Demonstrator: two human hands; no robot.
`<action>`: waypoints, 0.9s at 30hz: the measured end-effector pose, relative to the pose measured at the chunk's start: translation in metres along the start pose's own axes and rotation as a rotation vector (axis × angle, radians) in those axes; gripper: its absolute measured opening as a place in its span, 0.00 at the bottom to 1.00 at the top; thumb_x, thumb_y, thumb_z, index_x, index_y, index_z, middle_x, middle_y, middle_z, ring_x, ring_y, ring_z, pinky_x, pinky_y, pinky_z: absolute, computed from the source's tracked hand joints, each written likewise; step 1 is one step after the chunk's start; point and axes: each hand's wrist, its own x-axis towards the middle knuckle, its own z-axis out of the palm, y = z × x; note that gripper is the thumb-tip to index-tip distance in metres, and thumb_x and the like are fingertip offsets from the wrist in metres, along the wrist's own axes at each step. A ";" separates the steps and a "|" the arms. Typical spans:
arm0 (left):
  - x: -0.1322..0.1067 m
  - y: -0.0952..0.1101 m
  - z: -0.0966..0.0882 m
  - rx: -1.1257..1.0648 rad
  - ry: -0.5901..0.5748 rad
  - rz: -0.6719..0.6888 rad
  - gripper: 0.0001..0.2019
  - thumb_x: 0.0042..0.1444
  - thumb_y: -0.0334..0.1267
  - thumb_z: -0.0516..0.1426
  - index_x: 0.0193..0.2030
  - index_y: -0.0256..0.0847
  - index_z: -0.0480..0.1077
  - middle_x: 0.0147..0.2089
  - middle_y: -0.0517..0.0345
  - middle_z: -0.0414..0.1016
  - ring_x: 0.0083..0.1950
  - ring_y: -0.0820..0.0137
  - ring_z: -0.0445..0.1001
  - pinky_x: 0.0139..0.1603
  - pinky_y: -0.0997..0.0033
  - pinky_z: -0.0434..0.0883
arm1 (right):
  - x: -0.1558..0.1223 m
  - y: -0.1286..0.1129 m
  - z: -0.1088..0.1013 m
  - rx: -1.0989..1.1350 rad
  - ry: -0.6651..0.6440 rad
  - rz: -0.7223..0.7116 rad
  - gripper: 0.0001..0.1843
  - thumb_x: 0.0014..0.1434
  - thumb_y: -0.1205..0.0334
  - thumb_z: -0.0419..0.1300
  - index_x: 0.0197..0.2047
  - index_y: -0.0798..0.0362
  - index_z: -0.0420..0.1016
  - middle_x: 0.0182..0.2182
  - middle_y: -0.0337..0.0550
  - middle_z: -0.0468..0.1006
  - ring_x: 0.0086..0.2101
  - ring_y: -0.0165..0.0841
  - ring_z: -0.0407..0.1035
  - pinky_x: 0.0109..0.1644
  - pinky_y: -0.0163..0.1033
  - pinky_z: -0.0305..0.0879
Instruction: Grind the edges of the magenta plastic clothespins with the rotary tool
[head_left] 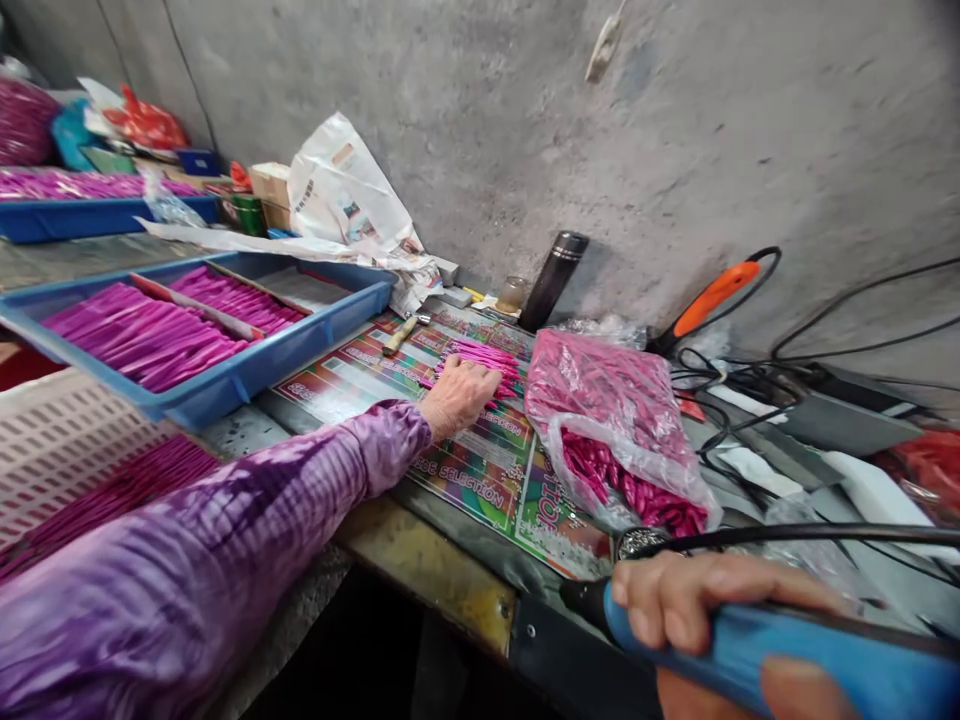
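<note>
My left hand (459,398), in a purple tie-dye sleeve, reaches over the bench with its fingers curled onto a small bunch of thin pink sticks (491,357). The bunch lies on a colourful printed sheet (465,478); my hand hides part of it. At the lower right my right hand (697,600) wraps around a blue hand-held tool (840,650) with a black nose, which points left over the bench edge. A clear plastic bag of pink pieces (607,400) lies open between my hands. Behind my left hand is a small tool with a pale handle (401,336).
On the left stands a blue divided tray (281,352) with bundled pink sticks, above a white slatted basket (67,450). A black flask (555,280) leans near the wall. Black cables and an orange-handled tool (716,297) lie at the right.
</note>
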 end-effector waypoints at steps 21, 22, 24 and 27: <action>-0.112 0.029 -0.044 -0.844 0.070 -0.273 0.04 0.60 0.34 0.64 0.40 0.37 0.80 0.32 0.60 0.82 0.31 0.73 0.75 0.32 0.77 0.67 | 0.014 0.030 0.041 0.037 0.231 0.147 0.12 0.59 0.53 0.68 0.36 0.50 0.73 0.21 0.34 0.71 0.24 0.29 0.67 0.34 0.40 0.72; -0.117 0.031 -0.044 -0.830 0.070 -0.248 0.04 0.61 0.33 0.64 0.40 0.37 0.81 0.35 0.59 0.83 0.33 0.72 0.77 0.33 0.77 0.69 | 0.014 0.030 0.042 0.036 0.236 0.148 0.11 0.58 0.53 0.68 0.35 0.50 0.73 0.21 0.33 0.71 0.23 0.29 0.67 0.34 0.40 0.72; -0.126 0.034 -0.044 -0.799 0.083 -0.184 0.04 0.61 0.30 0.63 0.41 0.37 0.80 0.37 0.58 0.84 0.35 0.72 0.78 0.36 0.76 0.70 | 0.014 0.029 0.043 0.032 0.246 0.150 0.11 0.58 0.53 0.67 0.35 0.50 0.73 0.21 0.33 0.71 0.24 0.29 0.67 0.34 0.40 0.72; -0.137 0.040 -0.041 -0.738 0.128 -0.075 0.05 0.63 0.27 0.62 0.42 0.38 0.80 0.36 0.59 0.83 0.35 0.73 0.78 0.36 0.76 0.70 | 0.013 0.029 0.045 0.026 0.261 0.152 0.11 0.58 0.53 0.67 0.34 0.50 0.73 0.21 0.33 0.71 0.24 0.30 0.66 0.34 0.40 0.72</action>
